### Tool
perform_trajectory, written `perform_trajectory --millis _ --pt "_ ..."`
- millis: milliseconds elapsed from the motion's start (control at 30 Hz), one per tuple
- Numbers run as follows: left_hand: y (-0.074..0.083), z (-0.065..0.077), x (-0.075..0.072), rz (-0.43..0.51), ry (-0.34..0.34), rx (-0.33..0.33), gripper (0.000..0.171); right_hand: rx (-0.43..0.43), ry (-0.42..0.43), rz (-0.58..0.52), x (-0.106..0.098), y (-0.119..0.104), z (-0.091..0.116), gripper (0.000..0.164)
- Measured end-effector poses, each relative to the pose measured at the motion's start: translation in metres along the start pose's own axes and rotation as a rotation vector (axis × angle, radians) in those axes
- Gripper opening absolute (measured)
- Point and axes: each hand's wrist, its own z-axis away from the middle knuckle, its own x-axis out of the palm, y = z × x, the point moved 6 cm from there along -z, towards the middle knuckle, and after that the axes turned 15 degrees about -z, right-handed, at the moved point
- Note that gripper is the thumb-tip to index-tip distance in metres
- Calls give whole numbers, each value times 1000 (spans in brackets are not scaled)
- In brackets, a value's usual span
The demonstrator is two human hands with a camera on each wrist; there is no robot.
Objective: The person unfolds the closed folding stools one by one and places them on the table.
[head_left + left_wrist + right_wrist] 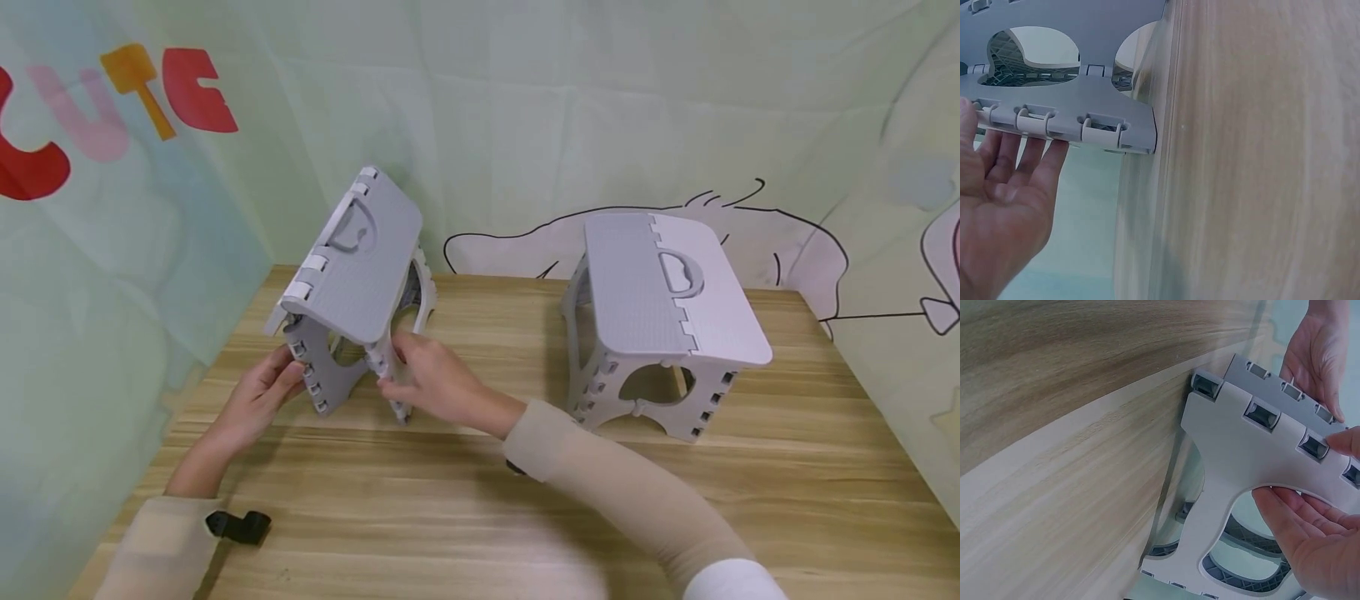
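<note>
A grey folding stool (pixel 367 275) stands partly folded at the left of the table in the head view, its top bent along the hinge and tilted. My left hand (pixel 258 396) holds the edge of its left leg panel; in the left wrist view the fingers (pixel 1029 159) lie behind that hinged edge. With my right hand (pixel 438 375) I grip the right leg panel (pixel 1222 425): fingertips reach into its round opening and the thumb presses the hinged edge. To the right, a second folding stool (pixel 645 283) stands unfolded with a flat top, apart from both hands.
Both stools are on a wood-grain table (pixel 360 508). A printed cloth backdrop (pixel 510 125) rises behind the table and along its sides. A black strap end (pixel 238 527) sticks out from my left sleeve.
</note>
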Motion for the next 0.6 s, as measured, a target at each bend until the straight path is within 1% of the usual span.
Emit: perform_trajectory --millis 133,267,433,600 --pt "1 0 -1 -13 0 -7 44 7 -6 3 -1 1 2 31" --pt "2 0 -1 -29 -1 -16 44 -5 -9 -2 -3 0 4 29" --pt "3 -1 0 -49 6 -22 45 -11 -6 -12 -5 0 6 28" --pt "3 -2 0 -43 14 -23 45 -9 -8 -28 -7 2 8 29"
